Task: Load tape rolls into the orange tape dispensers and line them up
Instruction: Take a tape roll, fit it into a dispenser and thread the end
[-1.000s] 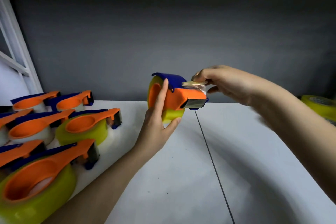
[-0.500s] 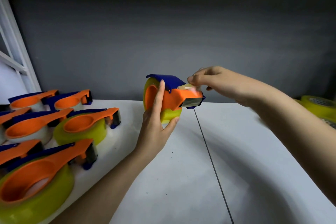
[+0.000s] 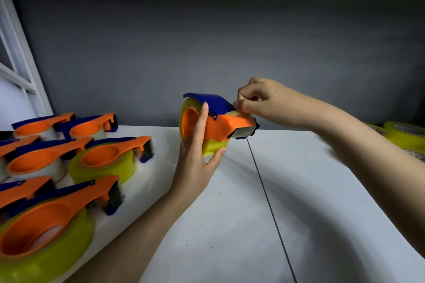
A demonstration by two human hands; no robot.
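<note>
- Above the white table (image 3: 230,225), the left hand (image 3: 195,158) grips an orange tape dispenser (image 3: 226,125) loaded with a yellow roll, held in the air.
- Right hand (image 3: 259,101) pinches the tape end (image 3: 234,113) on its top.
- Loaded dispensers (image 3: 110,156) at left and spare rolls (image 3: 404,134) at right are cut off by the frame.

Orange dispenser (image 3: 220,125) upright above table, yellow roll (image 3: 213,148) loaded inside.

A white table (image 3: 230,225) fills the lower view, with a thin dark seam (image 3: 269,202) running from its far edge toward the near right. Small dark specks dot its surface. Behind it stands a dark grey wall (image 3: 207,41). At far left rises a white frame (image 3: 20,53).
</note>
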